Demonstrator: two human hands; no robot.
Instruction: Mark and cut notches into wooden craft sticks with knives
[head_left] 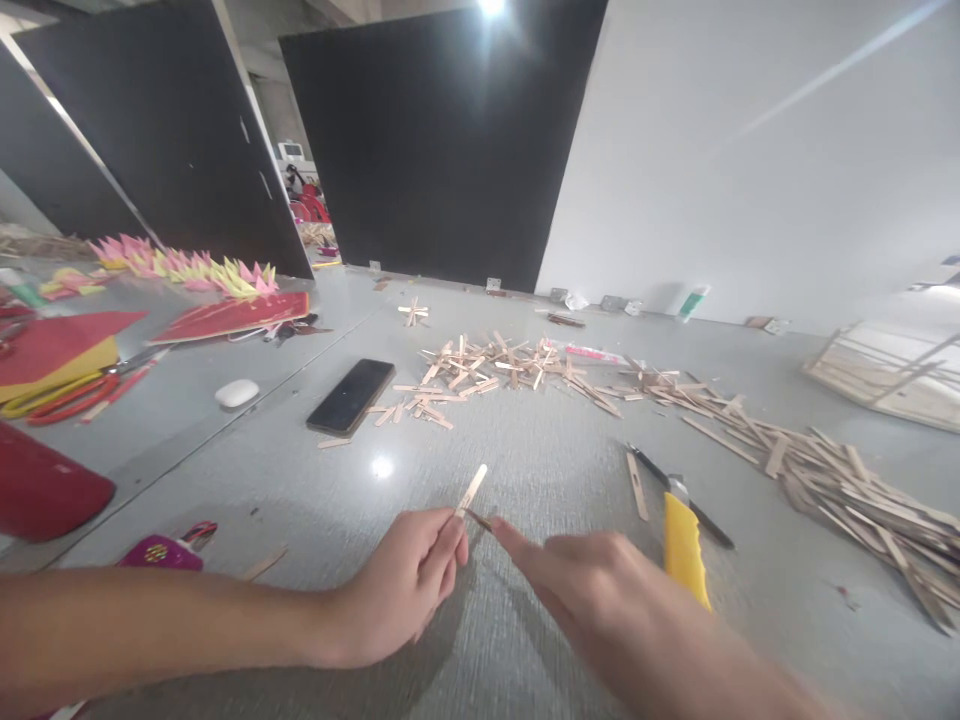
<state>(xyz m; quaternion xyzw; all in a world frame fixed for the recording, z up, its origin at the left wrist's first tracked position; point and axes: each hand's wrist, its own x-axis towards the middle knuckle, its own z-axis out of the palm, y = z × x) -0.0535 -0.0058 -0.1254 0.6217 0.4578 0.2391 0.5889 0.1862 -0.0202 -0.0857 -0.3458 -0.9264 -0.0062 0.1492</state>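
Observation:
Pinched between the thumb and fingers of my left hand (420, 575) is a short wooden stick (473, 486) with a rounded end, pointing up and away. My right hand (581, 575) grips a thin dark tool (480, 520), its index finger stretched along it. The tool's tip meets the stick near my left thumb; most of its body is hidden by my hand. Right of my right hand lie another wooden stick (637, 487), a yellow-handled cutter (684, 550) and a dark slim tool (709, 525).
A phone (351, 397), a white case (237, 393) and a pile of small wood pieces (495, 365) lie beyond my hands. Longer strips (862, 490) spread at the right. Scissors (75, 395), red paper (225, 318) and a red cylinder (49, 485) are left.

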